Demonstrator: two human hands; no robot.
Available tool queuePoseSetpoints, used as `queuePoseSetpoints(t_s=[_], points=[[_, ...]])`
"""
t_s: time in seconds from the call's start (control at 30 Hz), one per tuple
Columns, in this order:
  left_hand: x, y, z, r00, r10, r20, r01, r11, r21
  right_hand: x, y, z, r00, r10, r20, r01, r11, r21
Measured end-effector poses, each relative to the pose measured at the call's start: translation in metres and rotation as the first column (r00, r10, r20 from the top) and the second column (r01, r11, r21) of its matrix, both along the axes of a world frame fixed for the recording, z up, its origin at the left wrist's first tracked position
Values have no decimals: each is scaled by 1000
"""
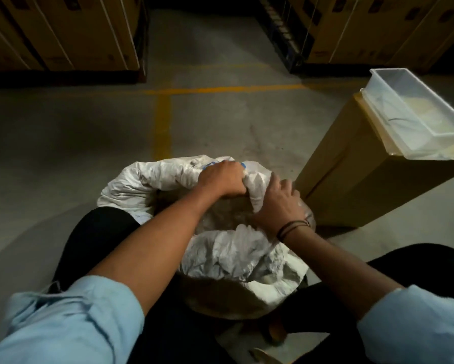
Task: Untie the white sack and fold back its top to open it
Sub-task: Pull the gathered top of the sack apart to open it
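Observation:
The white sack (147, 181) stands on the floor between my knees, its mouth open and its top rolled outward into a thick crumpled rim. A dim, brownish content shows inside. My left hand (222, 179) grips the far part of the rim, fingers curled over the fabric. My right hand (278, 199) grips the rim's right side next to it, a thin band on the wrist. The near rim (236, 258) lies bunched and folded down toward me. No tie or string is visible.
A tall cardboard box (352, 185) stands close on the right, with a clear plastic tub (414, 119) holding pale powder on top. Stacked strapped cartons (63, 32) line the back left and back right. Grey concrete floor with yellow lines (163, 122) lies ahead.

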State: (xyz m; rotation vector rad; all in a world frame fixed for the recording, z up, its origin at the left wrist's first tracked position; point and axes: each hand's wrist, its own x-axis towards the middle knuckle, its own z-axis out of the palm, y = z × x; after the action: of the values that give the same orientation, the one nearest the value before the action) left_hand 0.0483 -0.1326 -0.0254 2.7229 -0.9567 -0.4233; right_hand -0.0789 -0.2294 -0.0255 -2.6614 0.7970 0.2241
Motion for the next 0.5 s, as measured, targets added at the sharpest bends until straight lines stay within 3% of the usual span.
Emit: queuePoseSetpoints(t_s=[0.07, 0.13, 0.23, 0.3, 0.37, 0.4, 0.43, 0.5], points=[[18, 2, 7, 967, 29, -252, -61, 991, -120, -3, 0, -9, 986, -141, 94, 124, 978, 170], [35, 13, 6, 871, 65, -486, -172, 969, -179, -6, -10, -13, 965, -241, 99, 200, 929, 312], [41, 20, -2, 805, 100, -585, -257, 947, -191, -13, -20, -12, 972, -227, 59, 176, 874, 453], [39, 10, 2, 900, 73, -430, -183, 958, -221, -16, -30, -13, 949, -302, 89, 179, 749, 638], [26, 1, 15, 996, -69, 59, 77, 988, -138, -19, -45, -9, 917, -385, 102, 155, 580, 800], [16, -1, 22, 929, -193, 316, 228, 970, -80, -19, -52, -7, 911, -399, 103, 108, 475, 874], [3, -3, 26, 823, -302, 481, 364, 931, -38, -21, -57, -3, 918, -382, 106, 51, 379, 924], [-25, -10, 18, 660, -465, 590, 538, 841, 61, -26, -62, 9, 950, -288, 119, -52, 230, 972]])
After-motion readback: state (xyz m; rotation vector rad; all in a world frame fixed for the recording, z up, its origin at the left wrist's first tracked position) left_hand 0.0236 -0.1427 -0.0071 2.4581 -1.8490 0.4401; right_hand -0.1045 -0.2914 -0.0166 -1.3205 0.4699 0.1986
